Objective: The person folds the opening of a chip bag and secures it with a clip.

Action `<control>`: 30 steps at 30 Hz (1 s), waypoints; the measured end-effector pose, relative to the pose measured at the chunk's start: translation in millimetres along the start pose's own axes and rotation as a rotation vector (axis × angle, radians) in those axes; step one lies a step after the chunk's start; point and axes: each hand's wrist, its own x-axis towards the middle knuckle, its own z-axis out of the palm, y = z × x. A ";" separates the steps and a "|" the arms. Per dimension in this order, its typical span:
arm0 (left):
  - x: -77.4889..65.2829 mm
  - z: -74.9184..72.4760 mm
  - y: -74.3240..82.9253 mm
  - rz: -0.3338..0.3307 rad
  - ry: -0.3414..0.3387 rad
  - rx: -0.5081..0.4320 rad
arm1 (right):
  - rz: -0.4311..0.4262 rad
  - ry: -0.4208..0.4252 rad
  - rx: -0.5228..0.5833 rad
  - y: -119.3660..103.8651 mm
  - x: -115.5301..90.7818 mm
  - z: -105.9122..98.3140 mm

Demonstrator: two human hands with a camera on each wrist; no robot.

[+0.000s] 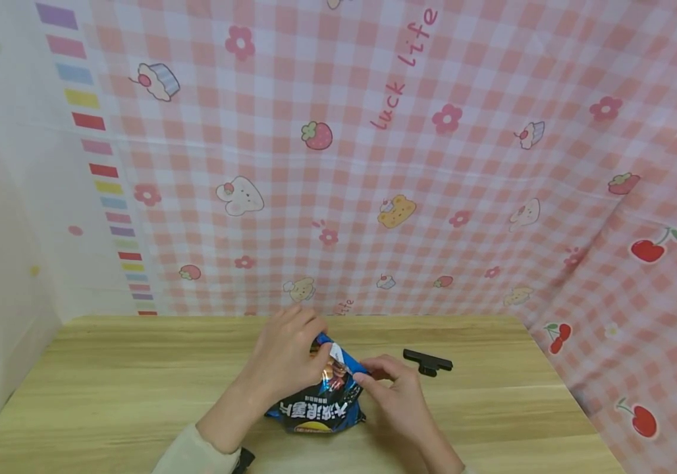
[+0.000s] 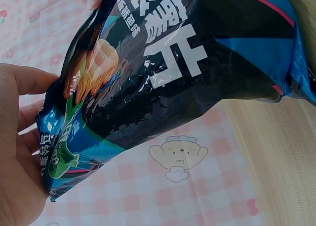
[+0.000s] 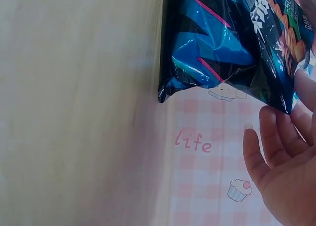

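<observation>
A black and blue chip bag (image 1: 315, 399) with white lettering and a picture of food stands on the table, its far end raised between both hands. My left hand (image 1: 286, 349) grips the left part of that end, thumb on the near face and fingers behind. On the right corner of the same end, my right hand (image 1: 400, 398) pinches a blue strip between thumb and index finger. The right wrist view shows the other fingers (image 3: 274, 142) of the right hand spread below the bag's corner. In the left wrist view the bag (image 2: 143, 102) looks puffed and creased.
A black bag clip (image 1: 427, 363) lies on the wood-grain table (image 1: 492, 408), right of the bag. Near the left sleeve, a small black object (image 1: 245, 459) is partly hidden. A pink checked cloth (image 1: 338, 164) hangs behind the table and along its right side.
</observation>
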 end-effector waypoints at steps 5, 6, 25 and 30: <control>-0.6 0.5 -0.7 -0.004 -0.002 -0.004 | 0.009 0.008 -0.012 0.5 -0.6 1.6; -0.8 0.4 -0.8 -0.005 -0.002 -0.006 | 0.011 0.012 -0.015 0.7 -0.7 1.8; -6.3 1.5 -1.0 -0.007 0.043 -0.014 | -0.002 0.019 -0.050 2.6 0.8 3.1; -7.3 2.9 -0.7 -0.015 0.044 -0.011 | 0.010 0.023 -0.058 2.0 0.9 2.5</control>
